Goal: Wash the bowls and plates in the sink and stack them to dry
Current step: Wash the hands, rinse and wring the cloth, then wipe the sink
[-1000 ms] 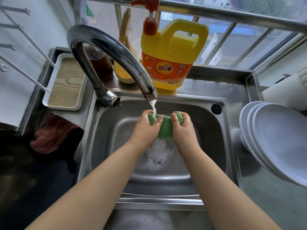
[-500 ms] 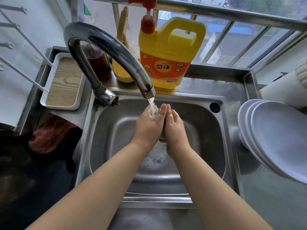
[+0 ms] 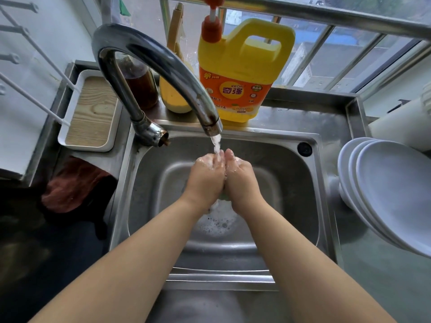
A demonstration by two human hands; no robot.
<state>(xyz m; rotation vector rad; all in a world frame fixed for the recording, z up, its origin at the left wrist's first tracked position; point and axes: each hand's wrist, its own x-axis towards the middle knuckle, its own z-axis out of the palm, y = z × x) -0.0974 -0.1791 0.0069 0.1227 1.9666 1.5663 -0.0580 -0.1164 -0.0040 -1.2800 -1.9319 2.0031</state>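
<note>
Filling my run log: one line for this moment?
hands: pressed together under tap stream | sponge: squeezed between | plates: stacked right

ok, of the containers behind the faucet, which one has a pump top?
The big yellow detergent jug, orange label, red pump on top. The brown-liquid bottle and the smaller yellow bottle beside it show no pump.

A stainless steel counter [image 3: 291, 117] surrounds the sink [image 3: 268, 173]. On its back ledge stand a yellow detergent jug [image 3: 242, 73] and a brown bottle [image 3: 142, 87]; a white tray [image 3: 89, 115] sits left, stacked white plates [image 3: 391, 190] lean on the right.
</note>
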